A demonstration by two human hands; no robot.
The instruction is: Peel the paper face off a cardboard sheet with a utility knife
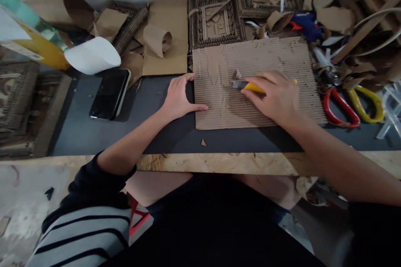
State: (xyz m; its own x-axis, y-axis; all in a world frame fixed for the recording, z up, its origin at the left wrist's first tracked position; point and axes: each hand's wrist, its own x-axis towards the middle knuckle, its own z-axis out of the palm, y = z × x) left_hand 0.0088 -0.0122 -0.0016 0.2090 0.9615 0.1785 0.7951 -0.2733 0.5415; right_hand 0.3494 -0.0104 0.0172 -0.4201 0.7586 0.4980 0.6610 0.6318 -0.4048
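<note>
A sheet of corrugated cardboard (257,110) with exposed ridges lies flat on the dark tabletop in front of me. My right hand (277,96) is closed around a yellow utility knife (255,87), its blade down near the sheet's middle beside a small torn scrap (238,74). Whether the blade touches the ridges I cannot tell. At the sheet's left edge rests my left hand (179,98), thumb and fingers spread, the thumb lying on the cardboard. Strips of smooth paper layer (214,64) still cover part of the ridges at the upper left.
A phone (110,94) and a white paper roll (92,55) are at the left. Red-and-yellow-handled scissors (341,110) lie right of the sheet, below a blue glue gun (305,25). Cardboard frames (216,18) stand behind. A tiny cardboard triangle (203,142) sits near the wooden front edge (219,163).
</note>
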